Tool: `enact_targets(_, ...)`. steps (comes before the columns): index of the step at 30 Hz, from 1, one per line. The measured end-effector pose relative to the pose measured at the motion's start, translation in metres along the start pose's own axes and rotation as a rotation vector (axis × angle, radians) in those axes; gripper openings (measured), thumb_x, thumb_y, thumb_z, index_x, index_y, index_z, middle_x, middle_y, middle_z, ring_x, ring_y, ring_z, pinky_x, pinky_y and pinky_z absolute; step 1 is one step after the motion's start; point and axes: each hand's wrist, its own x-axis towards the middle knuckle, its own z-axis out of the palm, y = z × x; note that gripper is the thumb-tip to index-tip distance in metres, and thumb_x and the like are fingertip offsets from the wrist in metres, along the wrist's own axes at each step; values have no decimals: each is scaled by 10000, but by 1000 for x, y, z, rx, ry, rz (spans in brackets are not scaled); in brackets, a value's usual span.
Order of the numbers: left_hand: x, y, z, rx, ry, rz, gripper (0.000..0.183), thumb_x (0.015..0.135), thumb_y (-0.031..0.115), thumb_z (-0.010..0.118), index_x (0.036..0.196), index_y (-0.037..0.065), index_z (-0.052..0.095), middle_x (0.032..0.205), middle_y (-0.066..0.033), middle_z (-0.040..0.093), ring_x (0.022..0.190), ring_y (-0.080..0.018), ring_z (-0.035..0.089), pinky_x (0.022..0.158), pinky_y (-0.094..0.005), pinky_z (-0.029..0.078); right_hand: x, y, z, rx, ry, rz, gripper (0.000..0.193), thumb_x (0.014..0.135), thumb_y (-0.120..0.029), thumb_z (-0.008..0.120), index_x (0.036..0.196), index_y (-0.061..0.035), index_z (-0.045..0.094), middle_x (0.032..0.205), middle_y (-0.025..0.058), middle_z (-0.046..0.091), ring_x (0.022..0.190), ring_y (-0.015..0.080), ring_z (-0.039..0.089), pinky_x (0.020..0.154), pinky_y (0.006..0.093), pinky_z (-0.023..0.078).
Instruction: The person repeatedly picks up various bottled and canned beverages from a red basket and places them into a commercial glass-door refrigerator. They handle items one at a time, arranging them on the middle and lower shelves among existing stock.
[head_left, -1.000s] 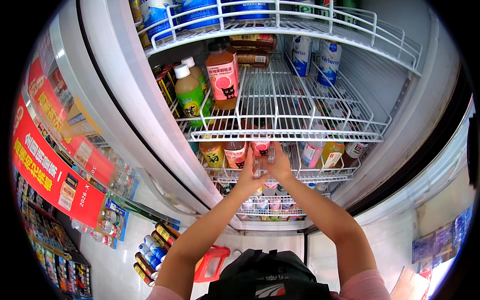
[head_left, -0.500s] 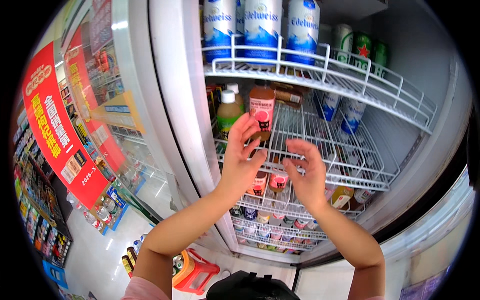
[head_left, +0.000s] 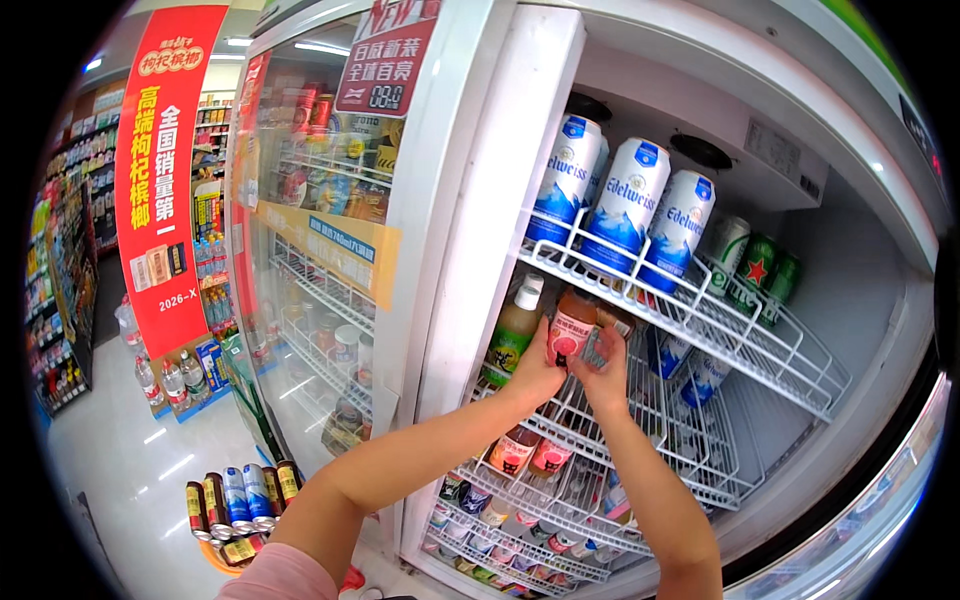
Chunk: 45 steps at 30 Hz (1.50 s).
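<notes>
On the second shelf of an upright fridge stands a bottle of brownish-orange drink with a pink label (head_left: 571, 330). My left hand (head_left: 538, 374) wraps its lower left side, the fingers partly hidden. My right hand (head_left: 603, 372) closes in on its right side, thumb near the base. A small greyish, clear patch shows by the right fingers; I cannot make out what it is. Just left of my left hand is a white-capped bottle with a green label (head_left: 510, 335). A brown package (head_left: 612, 318) lies behind the right fingers.
Tall white-and-blue cans (head_left: 627, 205) and green cans (head_left: 757, 265) stand on the wire shelf (head_left: 690, 305) above my hands. Pink-labelled bottles (head_left: 513, 450) fill part of the shelf below. At left are a glass door (head_left: 330, 230) and several cans on a stool (head_left: 235, 500).
Both hands have moved forward from the open space before the shelf to the pink-labelled bottle and closed around it. The view has tilted up and turned left.
</notes>
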Motion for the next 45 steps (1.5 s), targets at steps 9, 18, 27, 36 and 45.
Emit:
enact_targets(9,-4,9,2,-50,-2,-47,876,782,-105,504,1510,33,37,1225,-111,506,1040,-159,503,905,-235,403,15,38,9,-136,-59,-108,810,746,-178,785,1374,45,325,1309,186,487,1173,275,513,987,357,417)
enact_targets(18,10,-14,-2,-37,-41,-54,911,762,-136,508,1512,50,24,1397,-111,407,1157,-172,479,914,-246,416,20,48,9,-191,-45,-69,882,758,-228,780,1402,82,263,1244,211,559,1125,294,571,944,370,457)
enact_targets(27,-6,-37,-4,493,-4,290,905,719,-152,469,1494,1,27,1422,-175,350,1185,-222,468,889,-269,456,2,5,9,-454,34,-170,761,671,-169,820,1320,0,462,1155,200,605,1062,360,595,912,379,470)
enact_targets(36,-85,22,-4,462,-123,508,930,681,-149,462,1497,22,50,1536,-229,125,1414,-381,182,1124,-362,239,-51,-47,4,-78,148,-340,639,673,-62,815,1241,-10,526,1179,104,537,1027,232,588,861,330,520)
enact_targets(45,-173,20,-10,537,-347,532,817,662,-136,478,1444,7,292,1496,-243,249,1378,-434,251,1113,-456,252,-171,-60,-42,-136,178,-202,655,637,62,754,1241,27,502,1188,139,566,1084,274,560,943,353,442)
